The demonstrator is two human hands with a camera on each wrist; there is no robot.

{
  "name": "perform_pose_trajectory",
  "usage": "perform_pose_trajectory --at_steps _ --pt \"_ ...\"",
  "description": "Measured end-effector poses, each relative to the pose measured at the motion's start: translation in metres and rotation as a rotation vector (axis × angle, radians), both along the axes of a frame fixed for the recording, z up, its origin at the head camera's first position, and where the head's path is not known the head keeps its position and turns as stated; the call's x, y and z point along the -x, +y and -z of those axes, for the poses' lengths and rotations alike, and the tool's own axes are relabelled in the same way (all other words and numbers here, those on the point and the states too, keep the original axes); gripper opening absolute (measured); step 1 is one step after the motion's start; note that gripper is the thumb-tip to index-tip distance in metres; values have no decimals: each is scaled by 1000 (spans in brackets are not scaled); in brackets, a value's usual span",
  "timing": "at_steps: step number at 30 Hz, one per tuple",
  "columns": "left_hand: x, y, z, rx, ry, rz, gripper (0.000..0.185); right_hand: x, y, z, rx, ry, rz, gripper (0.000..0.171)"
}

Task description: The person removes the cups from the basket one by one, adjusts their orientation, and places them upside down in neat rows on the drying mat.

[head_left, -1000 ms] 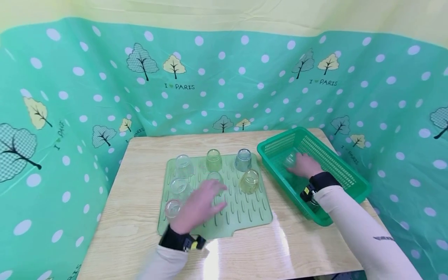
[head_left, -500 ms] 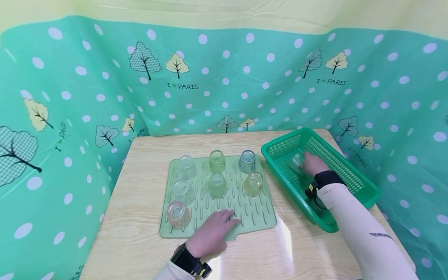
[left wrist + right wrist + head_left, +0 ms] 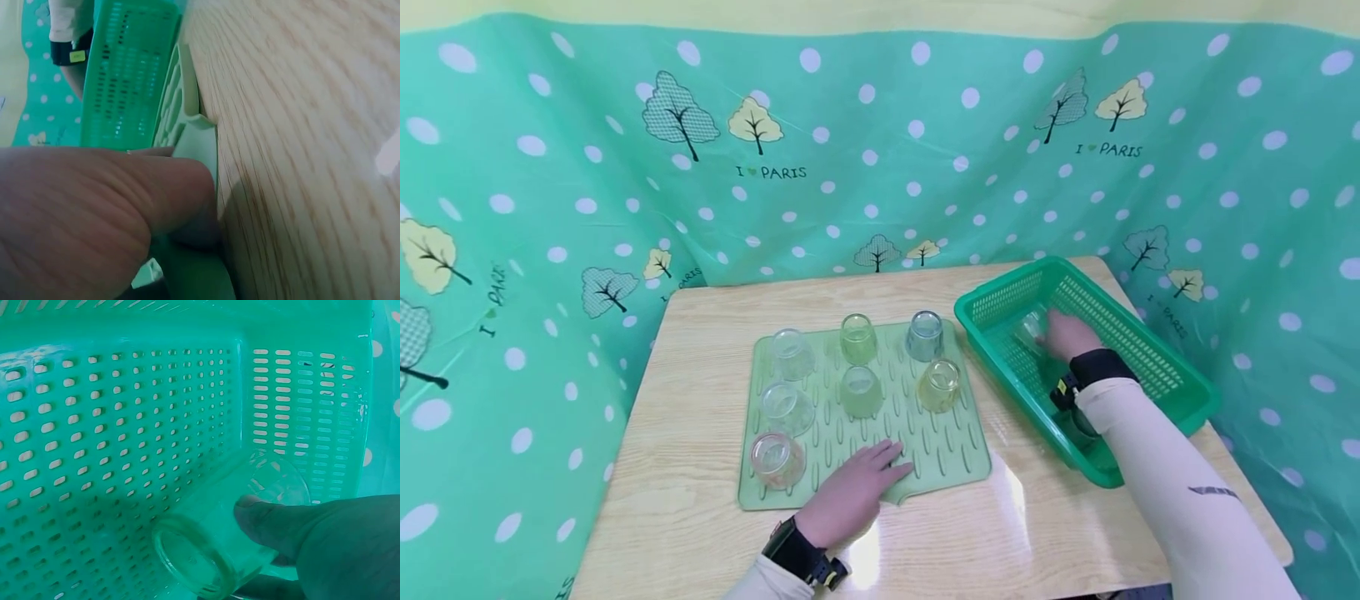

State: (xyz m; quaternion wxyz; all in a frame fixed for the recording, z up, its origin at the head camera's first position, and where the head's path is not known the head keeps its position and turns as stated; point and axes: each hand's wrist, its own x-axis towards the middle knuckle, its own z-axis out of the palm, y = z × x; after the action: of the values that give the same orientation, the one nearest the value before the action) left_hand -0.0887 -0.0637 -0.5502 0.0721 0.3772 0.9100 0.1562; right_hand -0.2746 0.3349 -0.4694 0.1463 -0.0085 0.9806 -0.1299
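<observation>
My right hand (image 3: 1069, 335) is inside the green plastic basket (image 3: 1003, 379). It grips a clear drinking glass (image 3: 219, 525) lying on its side, the thumb across the glass wall and fingers partly hidden beneath. My left hand (image 3: 848, 493) rests on the front edge of the pale green drying mat (image 3: 917, 467), fingers extended. Upside-down glasses stand on that mat: a pinkish one (image 3: 778, 460), clear ones including a middle-left glass (image 3: 787, 408), green ones including a back glass (image 3: 858, 339), a bluish one (image 3: 925, 336) and a yellowish one (image 3: 938, 386).
Another glass (image 3: 1081, 425) lies in the basket's near end, partly hidden under my right wrist. The basket stands just right of the mat on a wooden table (image 3: 658, 442). A dotted green curtain (image 3: 880, 167) surrounds the table at the back and sides.
My left hand has come back from over the middle of the mat to its front edge and stayed there. My right hand stays in the basket at the clear glass.
</observation>
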Motion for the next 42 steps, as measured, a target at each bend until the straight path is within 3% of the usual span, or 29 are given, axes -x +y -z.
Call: perform_pose_trajectory --at_steps 5,14,20,32,42 --pt "4 -6 1 -56 -25 0 70 0 -5 -6 -21 -11 16 68" --pt "2 -6 -2 -36 -123 -2 76 -3 -7 -3 -35 3 12 63" --pt "-1 -7 -7 -52 -138 -39 64 -4 -9 -2 -47 27 -24 62" --pt "2 -14 -22 -214 -161 -69 56 -11 -10 3 -66 18 -21 68" --pt "-7 -11 -21 -294 -222 -111 63 -30 -10 -13 -4 -39 -15 66"
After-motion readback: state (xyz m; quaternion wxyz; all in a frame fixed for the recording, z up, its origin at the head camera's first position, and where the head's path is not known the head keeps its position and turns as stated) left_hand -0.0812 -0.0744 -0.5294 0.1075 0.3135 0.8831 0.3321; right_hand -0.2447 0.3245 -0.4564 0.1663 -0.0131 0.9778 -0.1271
